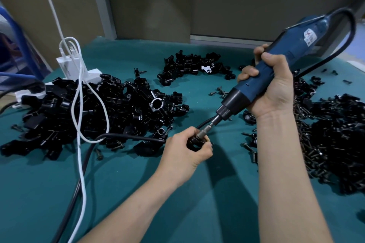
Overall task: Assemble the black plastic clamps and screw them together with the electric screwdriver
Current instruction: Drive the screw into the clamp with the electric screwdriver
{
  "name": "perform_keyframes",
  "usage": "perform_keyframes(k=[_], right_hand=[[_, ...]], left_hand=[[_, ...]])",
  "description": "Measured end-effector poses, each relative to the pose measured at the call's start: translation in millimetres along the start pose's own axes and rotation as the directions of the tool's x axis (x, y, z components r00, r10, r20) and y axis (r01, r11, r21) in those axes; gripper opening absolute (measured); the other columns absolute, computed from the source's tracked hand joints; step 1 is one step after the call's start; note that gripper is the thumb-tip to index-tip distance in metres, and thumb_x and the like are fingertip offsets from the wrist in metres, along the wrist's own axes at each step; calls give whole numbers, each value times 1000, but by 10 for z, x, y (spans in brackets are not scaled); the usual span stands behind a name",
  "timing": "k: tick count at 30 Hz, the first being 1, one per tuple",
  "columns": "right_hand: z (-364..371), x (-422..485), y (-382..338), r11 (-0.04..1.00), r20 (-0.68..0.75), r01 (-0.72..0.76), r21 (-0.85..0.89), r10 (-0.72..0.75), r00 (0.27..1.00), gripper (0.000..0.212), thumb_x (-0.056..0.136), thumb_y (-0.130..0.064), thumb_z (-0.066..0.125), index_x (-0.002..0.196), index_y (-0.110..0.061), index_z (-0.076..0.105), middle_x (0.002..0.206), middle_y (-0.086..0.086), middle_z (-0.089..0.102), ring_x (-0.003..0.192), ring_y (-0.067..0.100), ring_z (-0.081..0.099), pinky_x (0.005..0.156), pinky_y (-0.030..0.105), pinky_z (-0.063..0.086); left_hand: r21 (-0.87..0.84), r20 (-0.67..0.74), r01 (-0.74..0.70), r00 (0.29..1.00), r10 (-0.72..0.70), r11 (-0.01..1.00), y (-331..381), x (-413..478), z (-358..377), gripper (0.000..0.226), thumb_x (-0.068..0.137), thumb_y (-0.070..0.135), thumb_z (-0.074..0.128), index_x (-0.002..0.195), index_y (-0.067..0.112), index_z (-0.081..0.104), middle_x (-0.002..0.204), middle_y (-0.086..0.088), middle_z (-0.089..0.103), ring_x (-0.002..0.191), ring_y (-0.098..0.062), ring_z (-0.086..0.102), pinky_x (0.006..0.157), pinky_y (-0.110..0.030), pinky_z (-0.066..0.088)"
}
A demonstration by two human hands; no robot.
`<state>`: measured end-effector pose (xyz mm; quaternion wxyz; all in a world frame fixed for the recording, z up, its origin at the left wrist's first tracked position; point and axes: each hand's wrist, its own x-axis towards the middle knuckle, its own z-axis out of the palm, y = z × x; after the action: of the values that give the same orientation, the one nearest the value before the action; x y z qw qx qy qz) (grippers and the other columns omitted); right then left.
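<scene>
My left hand (185,149) grips a small black plastic clamp (195,142) just above the green table (177,203). My right hand (270,83) is wrapped round the blue electric screwdriver (286,59), which slants down to the left. Its metal bit (207,130) meets the top of the clamp between my left fingers. The screw under the bit is hidden.
A big heap of black clamp parts (88,112) lies at the left, a smaller heap (193,67) at the back. A pile of dark screws (331,144) fills the right. White charger and cables (79,77) and a black cord (83,163) cross the left side.
</scene>
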<state>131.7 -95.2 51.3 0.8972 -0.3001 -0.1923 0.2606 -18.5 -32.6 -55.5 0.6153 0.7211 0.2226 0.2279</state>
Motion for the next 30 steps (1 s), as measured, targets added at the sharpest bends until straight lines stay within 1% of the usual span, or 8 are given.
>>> perform_keyframes(k=[11, 14, 15, 17, 20, 23, 27, 30], right_hand=[[-22, 3, 12, 1000, 47, -10, -11, 10, 999, 14, 89, -6, 44, 89, -18, 51, 78, -9, 62, 45, 5, 43, 49, 19, 42], [-47, 9, 12, 997, 124, -27, 69, 18, 992, 12, 87, -10, 46, 91, -18, 53, 80, -10, 61, 45, 5, 44, 48, 19, 43], [-55, 13, 3, 995, 164, -42, 91, 26, 986, 12, 84, -10, 50, 92, -18, 53, 80, -10, 61, 45, 5, 44, 48, 19, 43], [-63, 26, -16, 985, 290, -103, 136, 60, 955, 27, 74, -6, 65, 97, -17, 55, 81, -8, 62, 44, 6, 46, 47, 20, 43], [-63, 25, -32, 940, 468, -236, 246, 98, 878, 48, 63, -1, 79, 103, -11, 55, 83, -1, 65, 44, 12, 51, 47, 22, 45], [-103, 21, -90, 904, 494, -272, 329, 81, 866, 51, 61, 3, 79, 104, -10, 56, 83, 2, 66, 44, 16, 53, 48, 23, 46], [-116, 14, -146, 911, 494, -254, 324, 66, 867, 52, 62, 3, 78, 106, -10, 55, 84, 3, 67, 45, 17, 54, 49, 25, 47], [-81, 6, -168, 909, 516, -262, 326, 61, 855, 50, 65, 4, 76, 108, -8, 54, 85, 5, 67, 45, 18, 54, 49, 25, 45]], left_hand=[[63, -5, 5, 1000, -5, 998, 2, -13, 3, 15, 66, 32, 62, 72, 18, 62, 73, -15, 69, 58, -18, 49, 56, -34, 44], [-139, 94, 124, 989, -111, 982, 67, -28, -13, 6, 73, 24, 63, 71, 18, 62, 72, -17, 66, 53, -18, 45, 46, -22, 35], [-237, 186, 220, 966, -178, 946, 87, -41, -28, 8, 80, 20, 65, 73, 17, 62, 69, -15, 64, 46, -15, 41, 42, -16, 30], [-341, 435, 443, 856, -279, 829, 138, -85, -62, 12, 90, 18, 60, 79, 16, 60, 64, -7, 64, 39, -8, 35, 35, -10, 22], [-306, 663, 609, 688, -295, 732, 191, -113, -135, 11, 82, 26, 58, 84, 15, 54, 63, -2, 63, 40, -4, 36, 31, -8, 20], [-261, 707, 602, 652, -275, 755, 241, -55, -215, 14, 79, 26, 51, 86, 14, 53, 64, -2, 62, 42, -3, 34, 31, -8, 20], [-215, 726, 569, 637, -260, 794, 275, -16, -256, 14, 81, 26, 50, 85, 14, 56, 66, -2, 63, 43, -3, 33, 31, -8, 19], [-122, 755, 553, 591, -285, 824, 267, -14, -299, 13, 81, 24, 48, 81, 16, 58, 67, -3, 64, 42, -2, 32, 31, -8, 19]])
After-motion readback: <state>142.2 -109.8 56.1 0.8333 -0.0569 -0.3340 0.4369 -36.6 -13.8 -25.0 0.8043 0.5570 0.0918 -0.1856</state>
